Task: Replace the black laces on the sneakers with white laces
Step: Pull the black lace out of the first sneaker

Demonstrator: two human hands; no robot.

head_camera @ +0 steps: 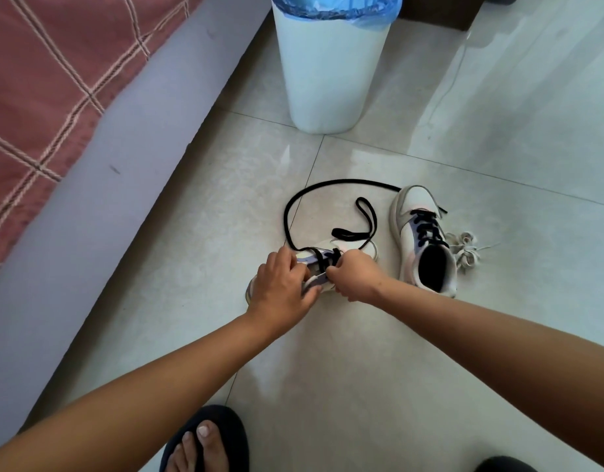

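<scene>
A person crouches over a white sneaker (331, 264) on the tiled floor (361, 352), the left hand (280, 287) curled around the shoe's side to steady it while the right hand (353, 279) pinches the black lace (327, 185) at the eyelets. Much of that lace already trails loose, looping across the floor toward the second sneaker (421, 240), which stands just to the right, black lacing untouched. The white laces (465, 248) lie bundled against its far side. The lace looks soft and limp, light enough to slide freely, likely best taken close to the eyelet or by its stiffer tip; the shoe seems light and apt to shift unless held. A white bin (327, 73) stands beyond, a bed (72, 114) at left.
</scene>
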